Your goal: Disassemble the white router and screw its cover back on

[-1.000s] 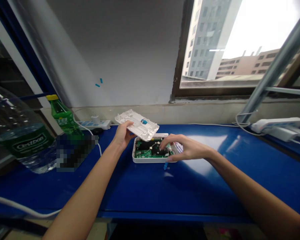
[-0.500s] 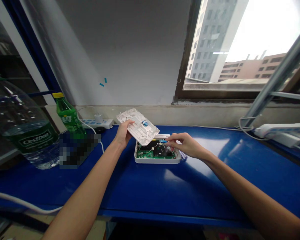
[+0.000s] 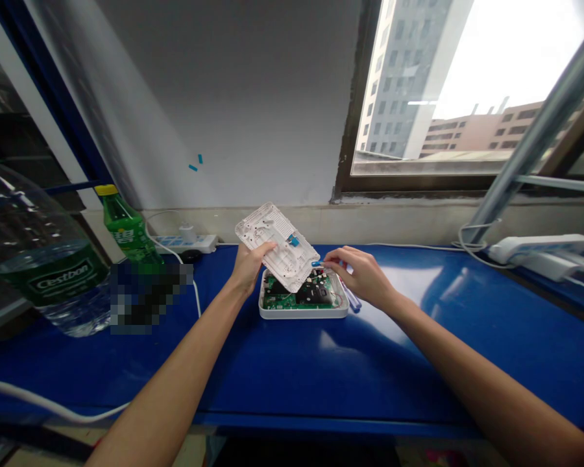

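Observation:
My left hand (image 3: 250, 267) grips a white plastic cover (image 3: 272, 259) by its left edge, tilted with its ribbed inner side toward me. A blue piece (image 3: 293, 241) sits on that inner side. At the cover's right corner, my right hand (image 3: 363, 272) pinches a small blue strip (image 3: 316, 264) that looks like tape. Below both hands lies an open white housing (image 3: 302, 313) with a green circuit board (image 3: 278, 302) and black parts inside. The raised cover hides part of the housing's back left.
Purple-blue tool handles (image 3: 354, 302) lie against the housing's right side on the blue table (image 3: 282, 370). On the left stand a large water bottle (image 3: 63, 279) and a green bottle (image 3: 126, 227). Power strips (image 3: 199, 244) and white cables rest along the wall.
The cover has shifted right and tilted more steeply in my left hand. My right hand has risen from over the circuit board with the blue strip, beside the cover's corner.

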Tool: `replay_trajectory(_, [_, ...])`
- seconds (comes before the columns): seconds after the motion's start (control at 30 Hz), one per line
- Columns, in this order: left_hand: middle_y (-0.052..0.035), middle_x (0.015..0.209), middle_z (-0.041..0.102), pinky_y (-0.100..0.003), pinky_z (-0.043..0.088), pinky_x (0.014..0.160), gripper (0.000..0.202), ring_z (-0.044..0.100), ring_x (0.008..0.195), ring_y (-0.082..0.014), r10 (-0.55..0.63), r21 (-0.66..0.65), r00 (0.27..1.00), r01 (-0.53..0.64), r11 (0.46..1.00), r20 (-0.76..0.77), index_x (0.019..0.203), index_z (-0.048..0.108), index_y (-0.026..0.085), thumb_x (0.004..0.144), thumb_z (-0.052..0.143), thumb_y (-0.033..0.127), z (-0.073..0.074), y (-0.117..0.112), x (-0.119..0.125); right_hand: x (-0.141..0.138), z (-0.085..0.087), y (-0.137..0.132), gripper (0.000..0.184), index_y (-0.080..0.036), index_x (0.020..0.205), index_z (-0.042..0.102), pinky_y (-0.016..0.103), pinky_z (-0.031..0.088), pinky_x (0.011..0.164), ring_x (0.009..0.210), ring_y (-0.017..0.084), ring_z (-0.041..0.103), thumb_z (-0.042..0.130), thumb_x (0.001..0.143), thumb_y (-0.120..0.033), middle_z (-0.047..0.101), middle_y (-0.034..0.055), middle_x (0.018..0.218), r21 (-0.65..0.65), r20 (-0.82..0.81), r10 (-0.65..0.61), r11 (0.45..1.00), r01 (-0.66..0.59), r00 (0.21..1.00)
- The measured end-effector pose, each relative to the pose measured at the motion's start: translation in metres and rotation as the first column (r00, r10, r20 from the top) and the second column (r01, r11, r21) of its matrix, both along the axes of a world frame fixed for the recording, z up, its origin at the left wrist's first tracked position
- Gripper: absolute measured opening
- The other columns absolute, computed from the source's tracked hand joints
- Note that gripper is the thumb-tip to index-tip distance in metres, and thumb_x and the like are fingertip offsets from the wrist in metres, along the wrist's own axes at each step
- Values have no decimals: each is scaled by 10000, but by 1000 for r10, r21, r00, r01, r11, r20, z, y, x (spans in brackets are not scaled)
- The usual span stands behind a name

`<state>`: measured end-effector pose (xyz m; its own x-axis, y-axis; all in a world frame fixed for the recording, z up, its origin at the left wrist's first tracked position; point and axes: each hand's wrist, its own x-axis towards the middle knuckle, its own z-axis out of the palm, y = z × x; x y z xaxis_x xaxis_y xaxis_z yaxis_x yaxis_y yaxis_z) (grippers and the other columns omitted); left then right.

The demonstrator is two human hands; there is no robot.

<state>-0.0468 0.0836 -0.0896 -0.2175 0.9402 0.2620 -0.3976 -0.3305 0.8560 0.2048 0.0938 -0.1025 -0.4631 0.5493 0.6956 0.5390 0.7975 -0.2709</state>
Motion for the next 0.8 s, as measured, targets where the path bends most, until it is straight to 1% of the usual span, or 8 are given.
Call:
replay_trajectory(0.07, [-82,1088,765,-347,600,869,583,732,967,-267,6,15,1000,-6,1000,-5,1220,678,163,651,800,129,0,-1,2,1,1,1,154,-195,903,689,302,465,717,763,183,629,588,1002,-255,710,45,834,97,33,-11,995,8,999])
replay_trajectory(0.2, [-83,1129,757,-363,600,900,575,731,978,-264,10,34,1000,-10,999,2,1227,678,170,665,794,134,2,-2,2,5,0,5,183,-175,936,697,294,483,718,757,175,651,548,1029,-228,716,55,850,207,128,0,978,-27,992])
replay_trajectory(0.33, [-82,1131,756,-379,608,898,570,732,990,-272,0,38,1000,0,999,15,1233,673,180,676,784,129,4,-3,1,6,-3,9,178,-153,987,706,295,490,680,731,178,669,551,1029,-232,730,69,859,258,190,-1,965,-49,982])
replay_trajectory(0.4, [-83,1124,757,-382,604,915,564,731,997,-272,-1,37,1000,0,999,20,1227,674,176,676,784,123,4,-3,1,4,-5,9,181,-149,983,706,305,484,668,732,187,668,546,1028,-223,731,77,860,280,213,-13,959,-48,977])
replay_trajectory(0.53, [-81,1099,762,-395,591,953,558,727,1026,-279,4,41,1000,-4,999,21,1224,670,175,680,783,122,4,-3,2,-1,-7,5,199,-149,961,692,329,480,682,761,206,644,514,1034,-200,706,90,871,326,229,-67,945,-12,971])
replay_trajectory(0.6, [-82,1085,765,-402,589,959,543,720,1054,-289,6,47,1000,-7,999,12,1216,673,173,686,786,130,3,-3,2,-4,-6,2,186,-149,991,675,339,491,711,805,213,627,500,1036,-194,682,95,902,326,214,-87,945,13,973])
replay_trajectory(0.67, [-83,1088,764,-401,582,972,523,706,1099,-296,6,57,1000,-5,998,-5,1201,680,172,692,795,140,1,-3,2,-9,-4,-1,157,-160,1011,656,350,501,745,859,223,605,505,1033,-199,650,97,940,292,175,-93,956,39,980])
replay_trajectory(0.8, [-90,1135,751,-397,571,990,499,691,1139,-301,-11,95,999,15,995,-46,1180,690,170,698,820,174,-4,-3,5,-19,-1,-7,128,-194,968,632,383,510,801,910,238,563,516,1021,-195,598,97,969,215,69,-98,973,81,993])
